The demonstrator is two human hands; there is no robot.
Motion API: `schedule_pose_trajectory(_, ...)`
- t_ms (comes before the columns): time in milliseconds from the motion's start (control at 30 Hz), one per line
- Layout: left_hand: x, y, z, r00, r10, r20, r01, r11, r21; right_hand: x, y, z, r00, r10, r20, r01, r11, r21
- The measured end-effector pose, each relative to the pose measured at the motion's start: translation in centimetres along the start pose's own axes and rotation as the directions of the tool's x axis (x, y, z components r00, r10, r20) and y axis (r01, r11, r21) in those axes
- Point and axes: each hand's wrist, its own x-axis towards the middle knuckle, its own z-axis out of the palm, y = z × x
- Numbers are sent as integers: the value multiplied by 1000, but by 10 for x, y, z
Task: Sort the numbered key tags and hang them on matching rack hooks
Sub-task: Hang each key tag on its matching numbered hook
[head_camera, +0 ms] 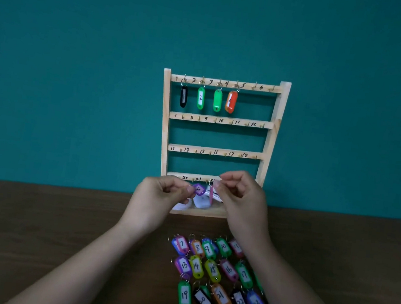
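A wooden key rack (275, 125) stands upright at the back of the table, with four rails of numbered hooks. Tags hang on hooks 1 to 4: black (183, 96), green 2 (200, 98), green (217, 100), orange (231, 102). My left hand (161, 197) pinches a purple tag (199, 189) in front of the bottom rail. My right hand (239, 193) pinches the ring of a pink tag (211, 195) beside it. Several numbered tags (215, 273) lie in three rows on the table between my forearms.
The dark wooden table (47, 234) runs to a teal wall behind the rack. White objects (200, 201) lie on the rack's base behind my fingers. My hands hide the bottom rail's outer hooks.
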Motion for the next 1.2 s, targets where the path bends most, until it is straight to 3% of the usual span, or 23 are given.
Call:
schedule_pose_trajectory(100,19,14,-7,999,-3,48,-4,990,137,26,-11,-13,999,-32,-23,32,999,-9)
schedule_pose_trajectory(267,51,53,-12,989,122,79,-143,905,400,87,-36,-35,994,-87,-61,84,995,-48)
schedule_pose_trajectory(433,80,98,-3,982,130,136,-173,907,383,145,-65,-51,987,-103,-125,92,992,-87)
schedule_pose_trajectory(700,125,151,9,979,175,106,-198,936,290,195,-108,-57,957,-209,-199,149,948,-280)
schedule_pose_trajectory(967,160,199,21,972,234,-5,-214,895,393,207,-108,-51,962,-190,-195,84,889,-451)
schedule_pose_trajectory(1200,181,216,35,969,243,-45,-192,856,480,202,-112,-50,963,-227,-147,112,829,-547)
